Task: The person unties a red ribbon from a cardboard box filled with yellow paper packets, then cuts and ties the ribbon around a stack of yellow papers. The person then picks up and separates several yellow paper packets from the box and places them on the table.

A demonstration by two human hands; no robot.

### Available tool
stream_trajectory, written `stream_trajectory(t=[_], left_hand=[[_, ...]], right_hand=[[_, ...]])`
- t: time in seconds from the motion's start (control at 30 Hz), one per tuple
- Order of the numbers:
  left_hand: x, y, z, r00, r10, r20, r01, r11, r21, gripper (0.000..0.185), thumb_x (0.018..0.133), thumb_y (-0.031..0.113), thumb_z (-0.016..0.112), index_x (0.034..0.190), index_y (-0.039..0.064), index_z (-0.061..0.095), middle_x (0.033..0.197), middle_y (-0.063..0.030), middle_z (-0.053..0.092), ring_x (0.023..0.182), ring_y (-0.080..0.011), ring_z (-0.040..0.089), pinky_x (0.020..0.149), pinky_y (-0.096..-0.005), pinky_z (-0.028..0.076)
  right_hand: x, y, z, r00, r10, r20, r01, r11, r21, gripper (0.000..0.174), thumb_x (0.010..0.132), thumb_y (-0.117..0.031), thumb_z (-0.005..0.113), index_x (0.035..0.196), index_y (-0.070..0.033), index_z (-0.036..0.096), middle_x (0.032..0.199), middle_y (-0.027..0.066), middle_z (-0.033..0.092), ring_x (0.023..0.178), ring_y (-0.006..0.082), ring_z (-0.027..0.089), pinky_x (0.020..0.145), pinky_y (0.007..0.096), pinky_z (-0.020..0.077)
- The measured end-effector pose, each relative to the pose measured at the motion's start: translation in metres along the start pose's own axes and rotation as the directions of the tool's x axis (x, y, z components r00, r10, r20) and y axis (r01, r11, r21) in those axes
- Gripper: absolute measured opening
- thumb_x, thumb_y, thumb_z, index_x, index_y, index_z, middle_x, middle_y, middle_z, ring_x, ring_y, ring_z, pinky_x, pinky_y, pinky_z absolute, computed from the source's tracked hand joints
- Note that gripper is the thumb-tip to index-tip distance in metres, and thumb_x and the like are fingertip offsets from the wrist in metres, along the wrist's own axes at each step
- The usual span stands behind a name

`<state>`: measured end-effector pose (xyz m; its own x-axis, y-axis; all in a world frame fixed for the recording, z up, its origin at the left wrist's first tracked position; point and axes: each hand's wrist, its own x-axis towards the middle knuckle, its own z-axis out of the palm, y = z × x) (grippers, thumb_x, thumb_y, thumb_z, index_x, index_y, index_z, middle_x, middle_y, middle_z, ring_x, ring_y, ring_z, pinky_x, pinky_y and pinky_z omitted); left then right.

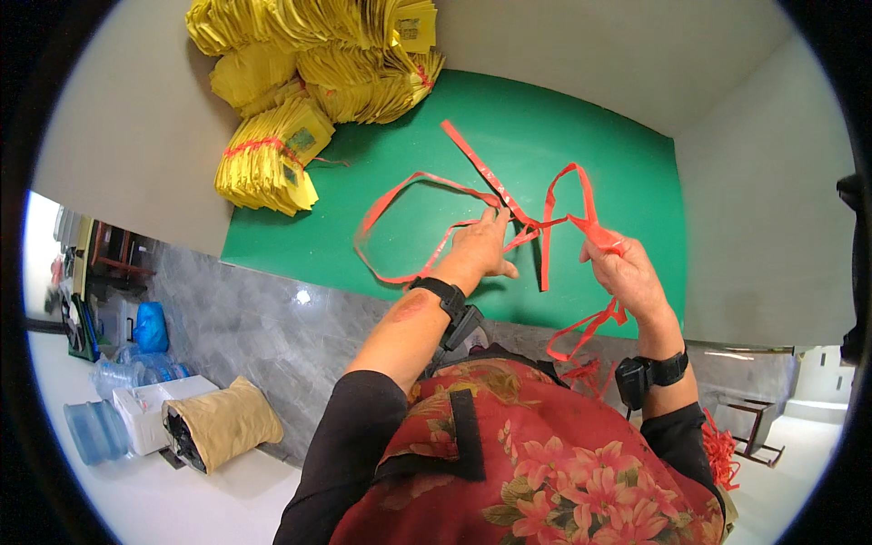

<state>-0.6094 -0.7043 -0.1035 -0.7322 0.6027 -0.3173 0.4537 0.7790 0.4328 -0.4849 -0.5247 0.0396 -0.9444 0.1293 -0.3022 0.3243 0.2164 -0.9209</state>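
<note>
A red plastic strap (475,156) lies across the green tabletop (633,177) in loops, its strands crossing near the middle. White marks show on its straight upper part. My left hand (482,242) reaches palm down over the crossing, its fingertips at the strap and its thumb spread away. I cannot tell whether those fingertips press on it. At the right, my right hand (625,272) pinches a folded stretch of red strap (601,237) between thumb and fingers. From below this hand another red length (584,335) hangs past the table's front edge.
Stacks of folded yellow paper (340,75) stand at the back left; a nearer bundle (269,160) is tied with red strap. Pale panels (756,204) border the table. A brown sack (225,422), white box (160,405) and blue water jug (95,432) sit at the lower left.
</note>
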Motion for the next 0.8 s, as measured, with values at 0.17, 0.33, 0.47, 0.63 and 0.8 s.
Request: stream_trajectory(t=[0.17, 0.33, 0.47, 0.63, 0.8], left_hand=[[0.021, -0.016, 0.041, 0.996, -0.086, -0.021, 0.086, 0.996, -0.029, 0.065, 0.077, 0.029, 0.080, 0.130, 0.010, 0.047, 0.132, -0.0180, 0.052, 0.112, -0.0383, 0.062, 0.086, -0.0473, 0.054], [0.030, -0.031, 0.051, 0.989, -0.136, -0.057, 0.133, 0.990, -0.047, 0.031, 0.089, 0.021, 0.063, 0.117, 0.010, 0.058, 0.102, -0.0196, 0.071, 0.102, -0.0354, 0.068, 0.085, -0.0480, 0.053], [0.026, -0.046, 0.047, 0.995, -0.093, -0.036, 0.090, 0.993, -0.073, 0.023, 0.090, 0.020, 0.058, 0.108, 0.008, 0.065, 0.108, -0.0187, 0.070, 0.101, -0.0374, 0.067, 0.086, -0.0493, 0.053], [-0.001, -0.090, 0.042, 0.973, -0.155, -0.172, 0.136, 0.984, -0.117, 0.023, 0.095, 0.026, 0.052, 0.097, 0.007, 0.066, 0.098, -0.0227, 0.069, 0.095, -0.0433, 0.065, 0.081, -0.0522, 0.051], [-0.046, -0.186, 0.015, 0.923, -0.279, -0.266, 0.290, 0.957, 0.004, 0.025, 0.095, 0.022, 0.049, 0.102, 0.005, 0.066, 0.103, -0.0227, 0.068, 0.097, -0.0419, 0.065, 0.084, -0.0513, 0.052]], right_hand=[[-0.010, -0.004, -0.018, 1.000, -0.019, 0.013, 0.018, 0.997, 0.069, 0.017, 0.095, -0.014, 0.054, 0.083, -0.005, 0.062, 0.061, -0.0103, 0.039, 0.052, 0.0006, 0.032, 0.047, 0.0215, 0.0240], [-0.018, -0.014, -0.036, 0.999, -0.026, 0.022, 0.023, 0.992, 0.124, 0.018, 0.096, -0.016, 0.053, 0.086, -0.004, 0.061, 0.058, -0.0100, 0.037, 0.049, 0.0009, 0.030, 0.045, 0.0219, 0.0215], [-0.018, -0.021, -0.050, 0.998, -0.059, 0.003, 0.057, 0.984, 0.168, 0.021, 0.097, -0.020, 0.052, 0.087, -0.004, 0.060, 0.055, -0.0092, 0.035, 0.046, 0.0016, 0.029, 0.043, 0.0227, 0.0197], [-0.005, -0.028, -0.085, 0.983, -0.056, -0.175, 0.117, 0.925, 0.361, 0.028, 0.104, -0.029, 0.047, 0.085, -0.010, 0.053, 0.051, -0.0088, 0.031, 0.042, 0.0032, 0.026, 0.038, 0.0240, 0.0182], [0.014, -0.037, -0.147, 0.946, -0.100, -0.307, 0.274, 0.750, 0.602, 0.034, 0.108, -0.031, 0.037, 0.083, -0.012, 0.051, 0.051, -0.0074, 0.029, 0.039, 0.0057, 0.021, 0.036, 0.0229, 0.0175]])
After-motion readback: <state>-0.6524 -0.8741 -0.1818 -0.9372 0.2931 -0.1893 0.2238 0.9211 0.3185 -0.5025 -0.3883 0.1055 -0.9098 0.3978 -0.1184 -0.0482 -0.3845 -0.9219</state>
